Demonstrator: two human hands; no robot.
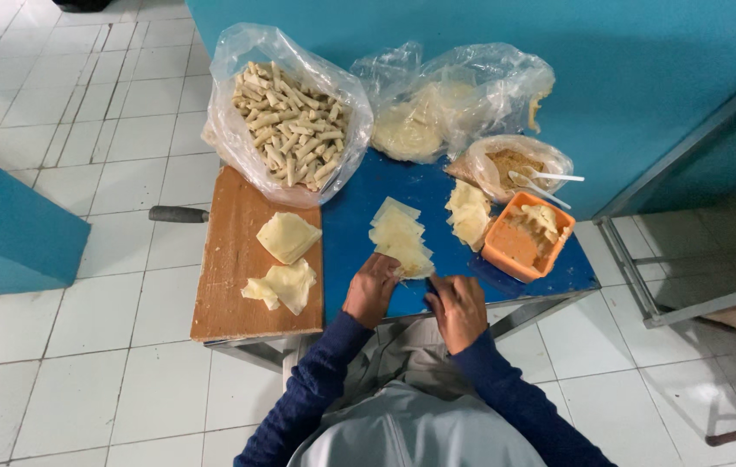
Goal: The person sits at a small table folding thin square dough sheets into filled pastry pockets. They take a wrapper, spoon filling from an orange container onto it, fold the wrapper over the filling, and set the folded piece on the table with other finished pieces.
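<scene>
- Hands low at the near edge of a small blue table (pixel 359 216), seen from the head cam, both sleeves dark blue.
- Left hand (pixel 371 290): fingers curled down, tips pressing on the near end of a pale wrapper stack (pixel 400 238). Touching, not lifting; how tight the grip is, can't tell.
- Right hand (pixel 458 309): closed into a loose fist just beside the left, w/ a thin dark thing between thumb and fingers; too small to say what it is.
- Wrapper stack sits mid-table, fanned sheets running from centre toward the person, right betw. the wooden board and the orange tub.
- Wooden board (pixel 221 285) covers the table's left part. Two folded wrapper piles on it: one (pixel 288 236) further up, one (pixel 281 286) nearer the person.
- Dark handle (pixel 178 214) pokes out from the board's left edge.
- Far left of table: open clear plastic bag (pixel 238 60) full of finished rolls (pixel 292 124), heaped.
- Next to it, far centre: another clear bag (pixel 506 73) w/ round pale sheets (pixel 406 131) inside.
- Right side: small bag of brownish filling (pixel 506 163), white plastic spoons (pixel 549 177) resting in it.
- Orange tub (pixel 510 246) at the right edge, some pale pieces in it; more wrappers (pixel 469 214) just beside its left side.
- White tile floor (pixel 82 346) all around, blue wall (pixel 601 52) behind.
</scene>
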